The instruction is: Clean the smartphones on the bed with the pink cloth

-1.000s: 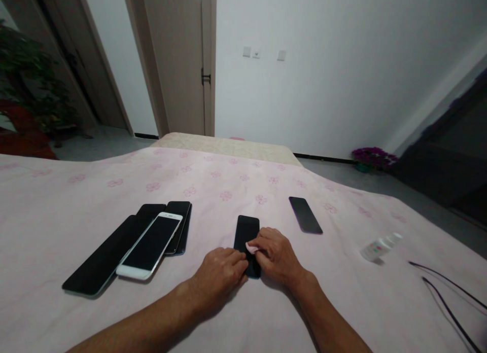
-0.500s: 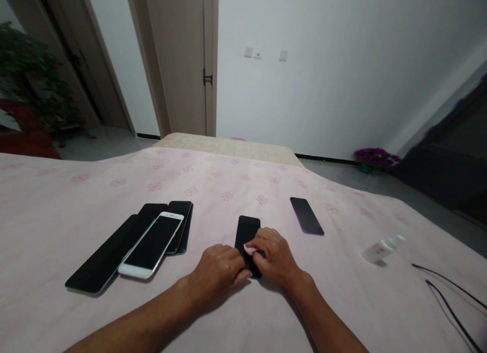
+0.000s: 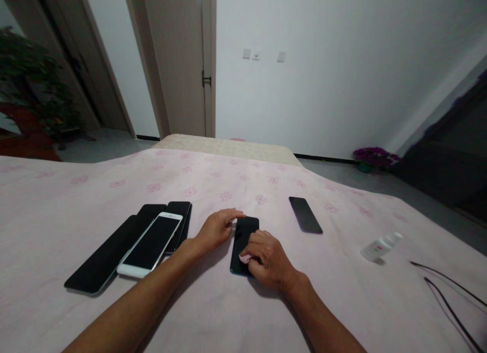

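Observation:
A black smartphone (image 3: 239,241) lies face up on the bed-like surface in front of me. My left hand (image 3: 217,228) is at its upper left corner, with the index finger reaching along the top edge and the other fingers bent by the side, holding the phone there. Bunched under the fingers of my right hand (image 3: 268,259) is a small pink cloth (image 3: 245,258), pressed onto the lower part of the screen. Left of my hands are a white smartphone (image 3: 152,244) and several black phones (image 3: 104,256), partly overlapping. Another dark phone (image 3: 305,215) lies to the right.
A small clear bottle (image 3: 381,247) lies on its side at the right, near two black cable ends (image 3: 437,292). Pink flowered cloth (image 3: 323,302) covers the surface. Beyond it are a closed door (image 3: 177,64), a wall, purple flowers (image 3: 375,157) and a green plant (image 3: 30,79).
My left hand has moved from the phone's lower edge up to its top left corner. The right hand has slid slightly down the screen with the cloth.

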Tool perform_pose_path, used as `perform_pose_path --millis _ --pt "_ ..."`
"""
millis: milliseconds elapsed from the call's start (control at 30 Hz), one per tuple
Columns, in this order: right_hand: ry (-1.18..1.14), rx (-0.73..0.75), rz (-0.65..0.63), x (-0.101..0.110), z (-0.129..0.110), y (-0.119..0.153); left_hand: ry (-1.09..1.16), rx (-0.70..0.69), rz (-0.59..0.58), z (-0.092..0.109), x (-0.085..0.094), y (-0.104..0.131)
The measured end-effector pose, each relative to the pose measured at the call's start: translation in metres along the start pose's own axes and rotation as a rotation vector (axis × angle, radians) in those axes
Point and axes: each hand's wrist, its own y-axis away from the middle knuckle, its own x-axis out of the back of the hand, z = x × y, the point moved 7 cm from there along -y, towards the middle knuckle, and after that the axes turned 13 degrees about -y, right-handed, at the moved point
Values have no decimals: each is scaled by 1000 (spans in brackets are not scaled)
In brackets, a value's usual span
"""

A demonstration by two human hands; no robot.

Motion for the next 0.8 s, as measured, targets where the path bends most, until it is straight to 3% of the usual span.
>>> perform_pose_path --millis 167,300,433,567,700,800 --pt "-94 -180 257 32 31 11 -171 -399 -273 30 -22 -20" --pt "-196 -309 414 46 53 19 -297 -510 -403 38 -34 -27" --pt "-310 -378 496 50 62 22 -392 -500 -455 33 -32 -34" --pt "-397 -468 586 52 71 27 -448 -407 -491 13 -20 -37" --pt "-489 -556 695 50 86 34 -473 -294 -518 -6 -7 -30" --pt "-512 -584 733 48 94 38 -499 -216 -483 -7 2 -20"
